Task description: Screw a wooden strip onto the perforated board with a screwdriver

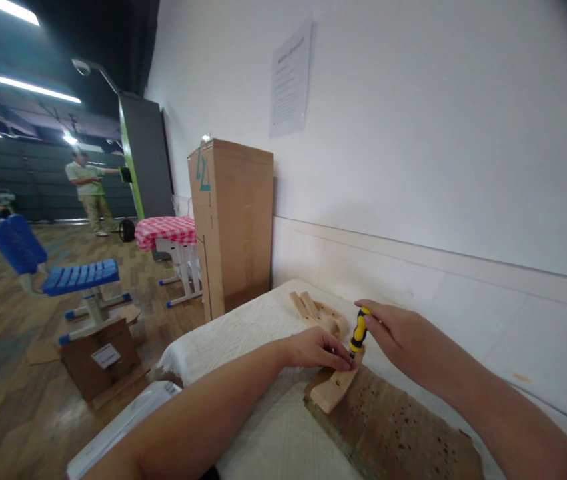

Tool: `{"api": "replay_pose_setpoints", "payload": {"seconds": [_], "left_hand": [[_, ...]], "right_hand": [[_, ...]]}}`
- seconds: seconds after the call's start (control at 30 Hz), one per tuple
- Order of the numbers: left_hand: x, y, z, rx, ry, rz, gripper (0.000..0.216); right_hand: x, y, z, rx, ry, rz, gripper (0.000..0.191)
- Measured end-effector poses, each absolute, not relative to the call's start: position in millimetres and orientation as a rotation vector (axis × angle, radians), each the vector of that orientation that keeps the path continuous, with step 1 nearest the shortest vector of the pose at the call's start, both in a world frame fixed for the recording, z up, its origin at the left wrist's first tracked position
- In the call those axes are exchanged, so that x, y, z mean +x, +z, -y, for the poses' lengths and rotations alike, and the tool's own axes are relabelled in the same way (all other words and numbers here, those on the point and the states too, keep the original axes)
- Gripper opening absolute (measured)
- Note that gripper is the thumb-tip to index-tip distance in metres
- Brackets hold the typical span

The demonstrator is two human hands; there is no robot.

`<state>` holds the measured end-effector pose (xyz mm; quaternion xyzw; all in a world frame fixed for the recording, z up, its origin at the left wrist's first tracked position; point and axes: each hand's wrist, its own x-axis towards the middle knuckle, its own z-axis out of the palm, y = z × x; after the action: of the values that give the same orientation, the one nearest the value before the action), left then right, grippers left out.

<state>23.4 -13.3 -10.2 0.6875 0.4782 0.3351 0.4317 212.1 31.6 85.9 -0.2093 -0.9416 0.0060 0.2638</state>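
Note:
A yellow and black screwdriver (359, 330) stands tilted, its tip down at a pale wooden piece (334, 390). My right hand (388, 325) is closed on the top of its handle. My left hand (319, 348) is closed beside the screwdriver's tip, fingertips at the wooden piece; whatever they pinch is too small to make out. The wooden piece has a dark hole near its front end and lies on a brown board (403, 427) dotted with many small holes. More wooden pieces (316, 312) lie just behind my left hand.
A white cloth (253, 333) covers the table against the wall. Beyond it stands a tall cardboard box (240, 227). To the left are a blue chair (80, 275), a small table with a red checked cloth (166, 230) and a low carton (100, 363). A person (90, 190) stands far back.

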Motion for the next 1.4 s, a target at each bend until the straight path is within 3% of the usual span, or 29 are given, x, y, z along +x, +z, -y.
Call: {"api": "replay_pose_setpoints", "payload": {"seconds": [0.17, 0.3, 0.47, 0.57, 0.7, 1.1, 1.23, 1.4], "left_hand": [[24.0, -7.6, 13.7, 1.681, 0.809, -1.2, 0.02], [24.7, -8.1, 11.6, 1.655, 0.824, -1.16, 0.02], [25.4, -9.5, 10.1, 1.619, 0.83, -1.125, 0.018], [25.2, -9.5, 10.8, 1.588, 0.83, -1.128, 0.019], [25.1, -8.3, 11.8, 1.582, 0.825, -1.152, 0.021], [26.2, -8.3, 14.3, 1.535, 0.882, -1.119, 0.025], [27.3, -6.3, 13.3, 1.49, 0.876, -1.182, 0.025], [25.3, 1.9, 10.4, 1.474, 0.735, -1.233, 0.028]], "right_hand": [[215.1, 91.9, -33.6, -0.722, -0.195, 2.53, 0.034], [215.1, 90.6, -33.6, -0.647, -0.062, 2.567, 0.03], [213.6, 88.8, -26.1, -0.518, 0.109, 2.599, 0.043], [213.2, 91.8, -21.4, -0.525, 0.088, 2.609, 0.042], [214.3, 97.6, -21.9, -0.712, -0.015, 2.619, 0.026], [215.0, 97.0, -29.1, -0.496, 0.133, 2.588, 0.038], [217.6, 104.2, -26.7, -0.648, 0.054, 2.607, 0.027], [219.0, 100.2, -32.7, -0.664, -0.01, 2.566, 0.029]]}}
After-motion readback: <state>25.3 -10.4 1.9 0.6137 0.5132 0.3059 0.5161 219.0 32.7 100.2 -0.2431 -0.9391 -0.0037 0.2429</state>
